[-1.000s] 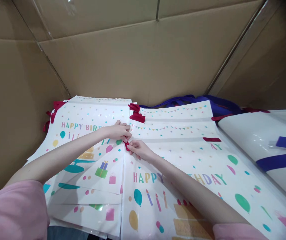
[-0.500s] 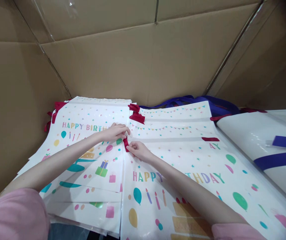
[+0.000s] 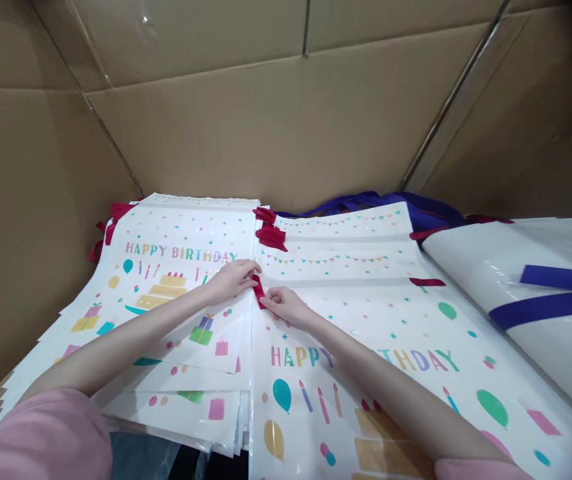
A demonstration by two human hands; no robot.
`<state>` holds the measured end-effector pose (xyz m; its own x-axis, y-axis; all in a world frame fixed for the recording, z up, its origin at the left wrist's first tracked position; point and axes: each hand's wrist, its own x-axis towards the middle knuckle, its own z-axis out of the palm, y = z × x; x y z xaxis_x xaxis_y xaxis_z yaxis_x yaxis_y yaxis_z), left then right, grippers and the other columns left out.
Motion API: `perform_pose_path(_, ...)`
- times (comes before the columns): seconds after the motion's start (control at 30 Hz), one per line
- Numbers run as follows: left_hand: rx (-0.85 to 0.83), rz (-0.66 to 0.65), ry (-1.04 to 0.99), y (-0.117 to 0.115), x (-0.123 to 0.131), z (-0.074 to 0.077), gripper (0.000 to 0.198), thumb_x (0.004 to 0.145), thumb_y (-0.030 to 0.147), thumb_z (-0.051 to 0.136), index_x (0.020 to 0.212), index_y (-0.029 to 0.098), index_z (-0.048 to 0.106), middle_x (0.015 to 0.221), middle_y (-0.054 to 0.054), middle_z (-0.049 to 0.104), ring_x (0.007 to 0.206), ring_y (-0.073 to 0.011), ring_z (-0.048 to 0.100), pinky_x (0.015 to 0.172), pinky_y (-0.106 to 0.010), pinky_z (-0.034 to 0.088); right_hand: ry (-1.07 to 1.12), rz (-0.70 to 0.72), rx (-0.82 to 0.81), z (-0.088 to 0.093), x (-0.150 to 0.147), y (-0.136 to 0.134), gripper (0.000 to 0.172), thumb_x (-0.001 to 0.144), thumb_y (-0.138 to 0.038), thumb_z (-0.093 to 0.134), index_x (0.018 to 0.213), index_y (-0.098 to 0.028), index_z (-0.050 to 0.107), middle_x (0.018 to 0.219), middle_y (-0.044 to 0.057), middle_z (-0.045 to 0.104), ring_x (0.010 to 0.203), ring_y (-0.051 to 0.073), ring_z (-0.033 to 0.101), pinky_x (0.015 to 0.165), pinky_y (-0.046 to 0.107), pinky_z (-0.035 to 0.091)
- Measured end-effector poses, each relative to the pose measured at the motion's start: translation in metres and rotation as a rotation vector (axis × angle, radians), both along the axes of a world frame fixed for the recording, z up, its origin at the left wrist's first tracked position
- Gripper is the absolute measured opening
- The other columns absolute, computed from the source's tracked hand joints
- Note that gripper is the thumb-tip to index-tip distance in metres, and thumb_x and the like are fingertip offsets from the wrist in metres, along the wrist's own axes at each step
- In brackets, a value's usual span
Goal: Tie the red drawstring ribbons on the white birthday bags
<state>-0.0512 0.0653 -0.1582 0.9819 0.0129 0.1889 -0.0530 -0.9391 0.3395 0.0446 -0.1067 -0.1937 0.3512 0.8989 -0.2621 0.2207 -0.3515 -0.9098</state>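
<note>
Between my hands is a short red ribbon strap [image 3: 259, 292] at the left edge of the top sheet on the right-hand stack of white birthday-print sheets [image 3: 316, 313]. My left hand [image 3: 233, 277] pinches the strap's upper end. My right hand [image 3: 286, 305] pinches its lower end between thumb and fingers. Just behind, more red straps [image 3: 271, 237] lie bunched at the edges of sheets beneath. Another red strap [image 3: 427, 282] shows at the same sheet's right edge. Under my left forearm lies a second stack of printed sheets [image 3: 181, 227], its layers fanned out.
Tall cardboard walls [image 3: 246, 127] enclose the back and sides. To the right lies a folded white glossy sheet [image 3: 506, 260] with purple straps [image 3: 546, 307]. Loose purple webbing [image 3: 416, 208] is heaped along the back wall.
Both hands have shifted slightly right and toward me with the strap and top sheet. My left forearm has moved lower, uncovering more of the left stack's lettering and cake print.
</note>
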Motion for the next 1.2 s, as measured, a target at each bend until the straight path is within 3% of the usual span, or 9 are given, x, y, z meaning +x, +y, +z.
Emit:
perform_pose_path(0.1,0.166,0.053,-0.029,-0.008,0.004,-0.005,0.007,0.088,0.019,0.051,0.089,0.017,0.057,0.085,-0.004,0.060,0.083,-0.0181,0.056,0.074,-0.029,0.041,-0.091,-0.029,0.026,0.000,0.000,-0.003,0.020,0.086,-0.030,0.051,0.071,-0.017,0.053,0.048,-0.007,0.048,0.034,0.005,0.037,0.036,0.017,0.027)
perform_pose_path(0.23,0.556,0.041,-0.024,-0.020,0.008,-0.009,0.017,0.091,0.019,0.045,0.083,0.013,0.059,0.085,-0.009,0.061,0.081,-0.0228,0.056,0.076,-0.037,0.038,-0.249,-0.053,0.070,-0.001,-0.001,-0.002,0.020,0.083,-0.024,0.055,0.066,-0.015,0.053,0.048,-0.006,0.048,0.040,0.005,0.041,0.042,0.017,0.029)
perform_pose_path(0.3,0.664,0.044,0.009,-0.027,0.011,-0.008,0.019,0.090,0.016,0.043,0.081,0.012,0.059,0.084,-0.011,0.061,0.081,-0.0247,0.057,0.075,-0.038,0.037,-0.248,-0.049,0.051,0.000,0.000,-0.002,0.021,0.083,-0.024,0.055,0.065,-0.016,0.051,0.047,-0.006,0.048,0.039,0.005,0.041,0.042,0.017,0.029)
perform_pose_path(0.4,0.643,0.094,0.059,-0.035,0.017,-0.004,0.015,0.084,0.012,0.045,0.080,0.012,0.059,0.082,-0.011,0.061,0.079,-0.0242,0.058,0.073,-0.038,0.036,-0.184,-0.041,-0.009,0.000,0.005,-0.005,0.022,0.084,-0.026,0.053,0.064,-0.018,0.048,0.045,-0.007,0.047,0.033,0.006,0.040,0.037,0.018,0.029)
perform_pose_path(0.67,0.287,0.314,0.052,-0.037,0.028,-0.010,0.011,0.069,0.009,0.049,0.072,0.018,0.055,0.075,-0.003,0.056,0.066,-0.0180,0.055,0.061,-0.029,0.036,-0.078,-0.045,-0.047,-0.004,0.016,-0.007,0.022,0.084,-0.029,0.056,0.066,-0.018,0.051,0.045,-0.006,0.050,0.030,0.005,0.038,0.032,0.017,0.029)
perform_pose_path(0.9,0.091,0.313,0.007,-0.029,0.015,-0.004,0.010,0.071,0.010,0.049,0.075,0.018,0.054,0.078,-0.001,0.057,0.071,-0.0167,0.055,0.065,-0.028,0.038,-0.101,-0.008,-0.041,-0.003,0.012,-0.007,0.022,0.084,-0.030,0.056,0.067,-0.018,0.051,0.045,-0.007,0.049,0.030,0.005,0.040,0.033,0.017,0.031)
perform_pose_path(0.97,0.122,0.303,0.024,-0.026,0.010,-0.001,0.003,0.079,0.021,0.053,0.080,0.019,0.054,0.081,-0.001,0.058,0.074,-0.0178,0.056,0.067,-0.030,0.037,-0.082,0.011,-0.056,-0.001,0.012,-0.005,0.023,0.085,-0.030,0.055,0.066,-0.018,0.051,0.045,-0.007,0.049,0.030,0.005,0.039,0.032,0.017,0.031)
perform_pose_path(1.07,0.289,0.238,0.045,-0.025,0.006,0.002,0.017,0.086,0.034,0.053,0.085,0.018,0.056,0.086,-0.003,0.060,0.082,-0.0203,0.057,0.073,-0.033,0.035,-0.052,0.017,-0.090,0.001,0.013,-0.003,0.024,0.086,-0.030,0.053,0.066,-0.018,0.049,0.046,-0.006,0.049,0.029,0.006,0.039,0.030,0.018,0.029)
perform_pose_path(1.2,0.604,0.128,0.080,-0.031,0.008,0.002,0.019,0.092,0.027,0.045,0.086,0.014,0.059,0.088,-0.008,0.062,0.083,-0.0222,0.058,0.075,-0.036,0.033,-0.033,0.005,-0.108,0.003,0.013,-0.001,0.024,0.086,-0.031,0.053,0.065,-0.018,0.048,0.045,-0.006,0.048,0.029,0.005,0.038,0.030,0.017,0.029)
